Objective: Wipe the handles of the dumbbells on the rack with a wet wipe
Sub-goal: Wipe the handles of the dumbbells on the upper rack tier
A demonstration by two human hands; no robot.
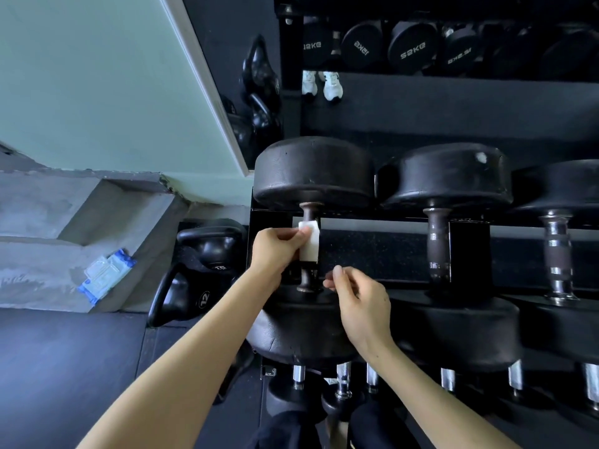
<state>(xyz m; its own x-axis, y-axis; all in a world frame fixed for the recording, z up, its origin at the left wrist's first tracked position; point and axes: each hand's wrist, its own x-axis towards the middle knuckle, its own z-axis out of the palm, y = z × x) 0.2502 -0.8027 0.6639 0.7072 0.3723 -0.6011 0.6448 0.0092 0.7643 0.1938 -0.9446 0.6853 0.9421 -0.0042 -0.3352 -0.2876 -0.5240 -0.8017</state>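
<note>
A white wet wipe (pixel 309 243) is wrapped over the handle of the leftmost black dumbbell (pixel 312 171) on the rack. My left hand (pixel 275 251) pinches the wipe against that handle from the left side. My right hand (pixel 359 303) hovers just right of the handle's lower end with loosely curled fingers and holds nothing. Two more dumbbells lie to the right, one with a dark handle (pixel 437 241) and one with a chrome handle (pixel 556 254).
A blue wet-wipe pack (pixel 105 275) lies on the grey concrete step at left. Black kettlebells (pixel 201 270) stand on the floor left of the rack. Smaller dumbbells (pixel 343 384) fill the lower shelf. A mirror behind shows more dumbbells (pixel 411 43).
</note>
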